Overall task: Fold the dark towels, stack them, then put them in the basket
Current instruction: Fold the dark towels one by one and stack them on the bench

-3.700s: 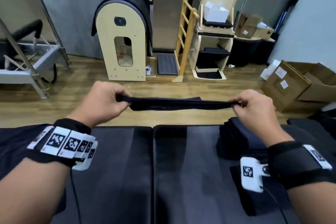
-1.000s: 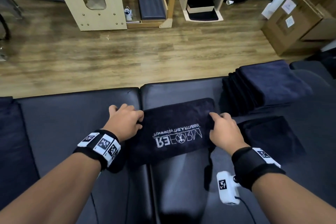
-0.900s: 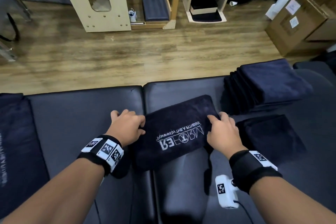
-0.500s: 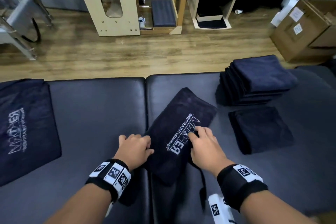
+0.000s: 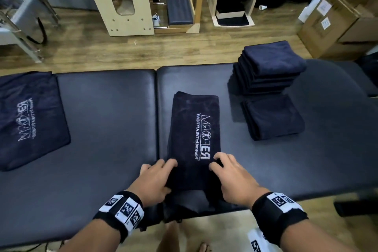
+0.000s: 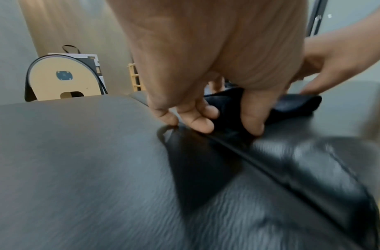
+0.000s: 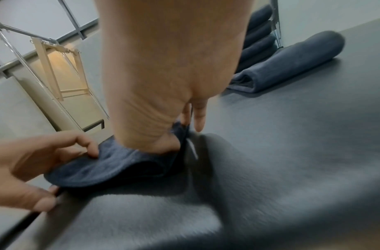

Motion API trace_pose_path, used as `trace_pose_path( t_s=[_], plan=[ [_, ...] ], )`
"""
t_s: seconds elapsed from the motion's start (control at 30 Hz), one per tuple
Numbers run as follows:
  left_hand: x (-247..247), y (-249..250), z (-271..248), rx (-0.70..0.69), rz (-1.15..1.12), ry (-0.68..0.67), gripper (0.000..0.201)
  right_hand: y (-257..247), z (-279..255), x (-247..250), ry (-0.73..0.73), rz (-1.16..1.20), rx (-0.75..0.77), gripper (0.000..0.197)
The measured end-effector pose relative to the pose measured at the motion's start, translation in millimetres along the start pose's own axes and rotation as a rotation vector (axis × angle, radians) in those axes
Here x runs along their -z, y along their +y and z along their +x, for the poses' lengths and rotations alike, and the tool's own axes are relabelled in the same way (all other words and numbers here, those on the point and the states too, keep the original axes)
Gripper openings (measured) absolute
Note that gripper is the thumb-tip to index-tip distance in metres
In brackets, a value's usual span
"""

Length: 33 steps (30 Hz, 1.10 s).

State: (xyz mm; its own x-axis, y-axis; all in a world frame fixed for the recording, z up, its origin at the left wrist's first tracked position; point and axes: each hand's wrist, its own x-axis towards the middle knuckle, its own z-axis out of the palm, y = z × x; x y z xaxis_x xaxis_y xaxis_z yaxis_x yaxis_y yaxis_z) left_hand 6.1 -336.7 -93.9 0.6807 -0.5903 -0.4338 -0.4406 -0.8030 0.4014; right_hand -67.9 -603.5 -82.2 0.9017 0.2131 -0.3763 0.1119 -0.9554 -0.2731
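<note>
Lying lengthwise on the black padded table point(image 5: 106, 108), just right of its centre seam, the folded dark towel point(image 5: 194, 129) shows white lettering on top. The left hand point(image 5: 155, 182) pinches its near left corner, thumb under the edge and fingers curled over. The right hand point(image 5: 233, 178) grips the near right corner the same way. A stack of folded towels point(image 5: 270, 65) and a single folded towel point(image 5: 272, 116) sit to the right; an unfolded towel point(image 5: 30, 116) lies far left.
</note>
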Motion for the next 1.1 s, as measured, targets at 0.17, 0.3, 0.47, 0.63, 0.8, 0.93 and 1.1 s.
trace_pose_path(
  t_s=[0.17, 0.3, 0.47, 0.63, 0.8, 0.93, 1.1],
  plan=[
    [-3, -7, 6, -0.118, 0.128, 0.17, 0.059, 3, -8, -16, 0.07, -0.024, -0.036, 0.047],
    [-4, -15, 14, -0.112, 0.145, 0.228, 0.049, 5, -1, -18, 0.146, 0.06, -0.012, 0.024],
    [11, -18, 22, -0.144, -0.061, 0.237, 0.029, 11, 6, -1, 0.152, 0.203, -0.048, 0.021],
    [56, -16, 53, -0.031, -0.366, 0.26, 0.013, 28, 30, 25, 0.28, 0.324, -0.17, 0.021],
    [108, -14, 106, 0.027, -0.652, 0.286, 0.021, 40, 72, 69, 0.454, 0.444, -0.245, 0.023],
    [138, -17, 159, 0.069, -0.634, 0.362, 0.027, 52, 114, 95, 0.528, 0.496, -0.303, 0.024],
    [142, -32, 199, 0.154, -0.561, 0.398, 0.031, 67, 163, 107, 0.527, 0.335, -0.43, 0.015]
  ],
)
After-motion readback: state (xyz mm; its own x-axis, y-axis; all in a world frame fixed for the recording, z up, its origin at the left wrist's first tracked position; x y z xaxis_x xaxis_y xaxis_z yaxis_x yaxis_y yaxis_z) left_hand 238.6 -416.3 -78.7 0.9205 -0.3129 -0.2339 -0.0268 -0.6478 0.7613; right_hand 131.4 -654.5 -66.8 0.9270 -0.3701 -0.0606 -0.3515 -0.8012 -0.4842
